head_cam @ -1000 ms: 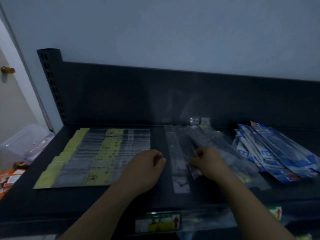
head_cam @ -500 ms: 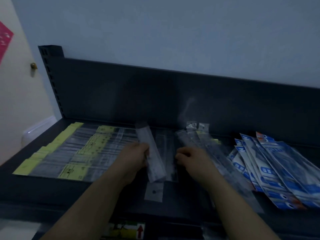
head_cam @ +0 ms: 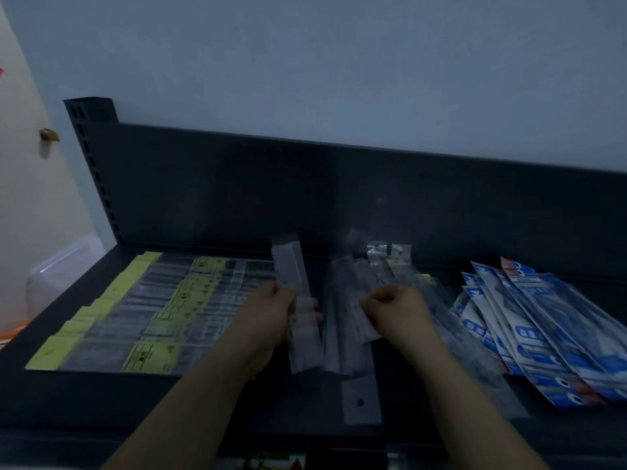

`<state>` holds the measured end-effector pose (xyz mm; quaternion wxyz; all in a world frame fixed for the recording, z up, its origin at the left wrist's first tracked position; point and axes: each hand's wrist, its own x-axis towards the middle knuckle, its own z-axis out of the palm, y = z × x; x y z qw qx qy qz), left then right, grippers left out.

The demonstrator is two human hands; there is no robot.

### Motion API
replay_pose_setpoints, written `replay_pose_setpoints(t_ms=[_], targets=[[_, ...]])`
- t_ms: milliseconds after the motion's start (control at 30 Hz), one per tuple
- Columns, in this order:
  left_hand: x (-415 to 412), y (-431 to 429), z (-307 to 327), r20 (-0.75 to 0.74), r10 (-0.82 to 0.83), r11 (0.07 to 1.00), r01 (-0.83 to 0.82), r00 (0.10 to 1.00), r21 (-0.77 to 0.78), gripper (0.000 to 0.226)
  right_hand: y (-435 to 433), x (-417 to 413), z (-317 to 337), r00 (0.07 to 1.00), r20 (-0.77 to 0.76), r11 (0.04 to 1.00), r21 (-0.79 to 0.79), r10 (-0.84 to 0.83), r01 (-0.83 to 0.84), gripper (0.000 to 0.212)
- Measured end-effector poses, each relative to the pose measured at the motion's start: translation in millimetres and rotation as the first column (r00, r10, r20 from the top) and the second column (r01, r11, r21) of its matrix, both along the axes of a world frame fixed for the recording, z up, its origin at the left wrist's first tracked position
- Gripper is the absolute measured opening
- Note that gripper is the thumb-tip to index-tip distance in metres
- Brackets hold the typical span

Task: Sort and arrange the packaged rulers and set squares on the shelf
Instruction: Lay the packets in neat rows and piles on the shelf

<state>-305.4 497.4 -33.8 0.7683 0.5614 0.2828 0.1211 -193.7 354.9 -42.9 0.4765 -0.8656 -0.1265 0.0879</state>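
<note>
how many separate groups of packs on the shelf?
3: yellow-label row at left, clear pile in the middle, blue pile at right. The left hand holds one more clear pack. Packs overlap, so some may be hidden.

Left hand [head_cam: 268,317] grips a clear ruler pack [head_cam: 293,283] mid-length, held above the shelf [head_cam: 101,395], top end tilted toward 11 o'clock. Right hand [head_cam: 397,313] has its fingers curled on the loose clear packs [head_cam: 342,347] at centre; can't tell if it grips one. Yellow-label ruler packs [head_cam: 135,320] lie in an overlapped row at 9 o'clock, blue-white packs [head_cam: 543,334] fanned at 3 o'clock.
</note>
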Motion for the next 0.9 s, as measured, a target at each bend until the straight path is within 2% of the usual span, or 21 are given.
replay_pose_setpoints(t_ms=[167, 200, 233, 300, 333, 367, 433, 500, 533, 567, 600, 633, 667, 733, 800, 867, 900], targets=[[-5, 3, -1, 0.01, -0.019, 1.0, 0.019, 1.0, 0.004, 0.019, -12, -5, 10, 0.998, 0.044, 0.995, -0.081, -0.047, 0.05, 0.023], [-4, 3, -2, 0.013, -0.002, 1.0, 0.002, 1.0, -0.002, 0.019, -14, -6, 13, 0.996, 0.041, 0.997, -0.03, -0.077, 0.078, 0.023], [-3, 3, -3, 0.027, 0.013, 1.0, -0.012, 1.0, -0.012, 0.019, -15, -8, 16, 0.996, -0.045, 0.992, 0.097, -0.077, 0.081, 0.022], [2, -1, -4, 0.068, 0.023, 0.999, -0.022, 0.997, -0.027, 0.017, -8, -24, 22, 0.944, -0.324, 0.907, 0.414, 0.064, 0.081, 0.024], [3, -4, -3, 0.083, 0.014, 0.999, -0.011, 0.996, -0.037, 0.016, -3, -33, 22, 0.906, -0.394, 0.862, 0.502, 0.155, 0.071, 0.024], [2, -8, -1, 0.097, -0.011, 0.999, 0.015, 0.995, -0.046, 0.015, 3, -40, 19, 0.9, -0.386, 0.874, 0.486, 0.202, 0.013, 0.024], [3, -10, -5, 0.11, -0.032, 0.999, 0.032, 0.993, 0.001, 0.009, 10, -47, 11, 0.928, -0.291, 0.909, 0.403, 0.234, -0.103, 0.022], [-2, -5, -6, 0.123, 0.021, 0.999, -0.024, 0.992, 0.023, 0.01, 7, -43, 7, 0.968, -0.142, 0.946, 0.279, 0.208, -0.163, 0.019], [-6, -1, -6, 0.14, 0.043, 0.999, -0.042, 0.989, -0.005, 0.013, 3, -38, 6, 0.981, -0.015, 0.974, 0.119, 0.194, -0.191, 0.012], [-9, 4, -6, 0.162, 0.048, 0.998, -0.043, 0.986, -0.035, 0.017, -3, -35, 5, 0.969, 0.103, 0.97, -0.122, 0.223, -0.21, 0.012], [-13, 9, -5, 0.172, 0.042, 0.999, -0.038, 0.984, -0.028, 0.018, -8, -33, 3, 0.948, 0.157, 0.912, -0.352, 0.278, -0.209, 0.023], [-17, 12, -2, 0.17, 0.024, 1.0, -0.027, 0.985, 0.015, 0.018, -13, -33, 2, 0.94, 0.148, 0.852, -0.483, 0.308, -0.203, 0.031], [-21, 15, -1, 0.161, 0.006, 0.998, -0.017, 0.987, 0.064, 0.016, -15, -35, 3, 0.945, 0.103, 0.829, -0.516, 0.311, -0.216, 0.032], [-27, 18, 2, 0.122, -0.018, 0.989, 0.0, 0.992, 0.145, 0.015, -16, -37, 3, 0.952, 0.051, 0.843, -0.482, 0.301, -0.24, 0.022], [-29, 20, 4, 0.075, -0.042, 0.983, 0.027, 0.996, 0.184, 0.015, -17, -36, 6, 0.953, 0.058, 0.897, -0.36, 0.296, -0.257, 0.012], [-30, 23, 7, 0.034, -0.055, 0.982, 0.048, 0.998, 0.184, 0.018, -23, -36, 16, 0.963, -0.02, 0.962, -0.053, 0.269, -0.269, 0.009], [-30, 24, 8, 0.03, -0.066, 0.982, 0.059, 0.997, 0.179, 0.021, -29, -36, 24, 0.953, -0.091, 0.955, 0.102, 0.288, -0.278, 0.007]])
